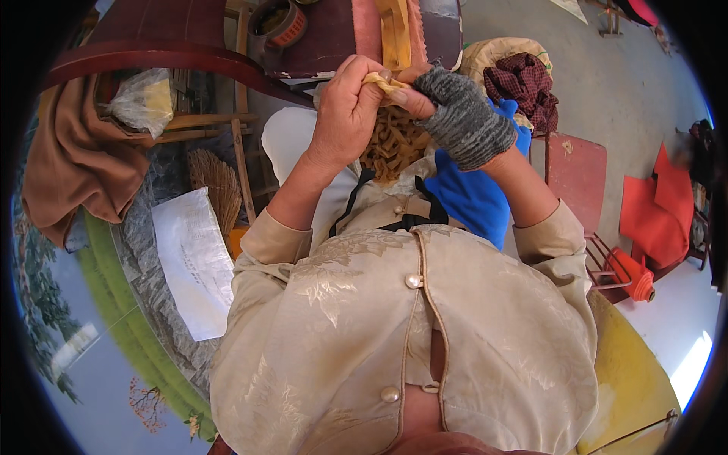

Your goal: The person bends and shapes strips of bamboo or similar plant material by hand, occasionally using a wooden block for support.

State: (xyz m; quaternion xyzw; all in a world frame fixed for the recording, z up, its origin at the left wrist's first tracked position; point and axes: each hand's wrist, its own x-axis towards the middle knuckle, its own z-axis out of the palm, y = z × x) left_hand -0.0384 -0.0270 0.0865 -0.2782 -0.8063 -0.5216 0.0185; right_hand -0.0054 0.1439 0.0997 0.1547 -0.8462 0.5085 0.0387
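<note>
My bare left hand (350,108) and my right hand (455,114), which wears a grey fingerless knitted glove, meet in front of me. Between their fingers they pinch a short twisted pale-yellow strip (387,84); its exact material cannot be told. Below the hands, in my lap, lies a heap of curled brown-yellow strips (393,145), partly covered by the hands. Just beyond the fingers, a yellow wooden block (393,34) lies on a pink cloth (367,28) on a dark table.
A mug (278,28) stands on the dark tabletop (330,51). On the left are a wooden frame (242,159), a straw broom (216,182) and a white sack (193,261). On the right, a checked cloth (523,91) lies on a sack, near a red chair (575,182).
</note>
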